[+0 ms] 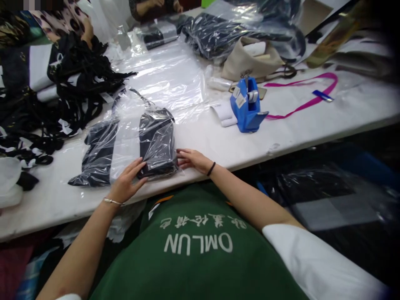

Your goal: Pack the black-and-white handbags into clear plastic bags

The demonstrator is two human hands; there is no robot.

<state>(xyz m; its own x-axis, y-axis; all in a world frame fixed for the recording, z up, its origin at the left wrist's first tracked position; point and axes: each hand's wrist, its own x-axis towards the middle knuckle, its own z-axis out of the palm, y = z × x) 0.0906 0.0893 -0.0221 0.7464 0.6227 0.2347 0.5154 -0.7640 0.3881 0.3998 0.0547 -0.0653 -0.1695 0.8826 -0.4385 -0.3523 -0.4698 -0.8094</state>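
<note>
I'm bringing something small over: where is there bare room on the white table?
The right stretch of white table, between the magenta strap and near edge; also a smaller gap between the right hand and blue tape dispenser. Crowded: left, under heaped black straps, and back, under plastic-wrapped bundles.

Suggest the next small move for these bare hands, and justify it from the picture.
Probably smooth the clear plastic bag of black, white-banded goods with the bare left hand: the bag looks wrinkled, that hand rests on its near side, and the bare right hand, at its right edge, could steady it.
</note>
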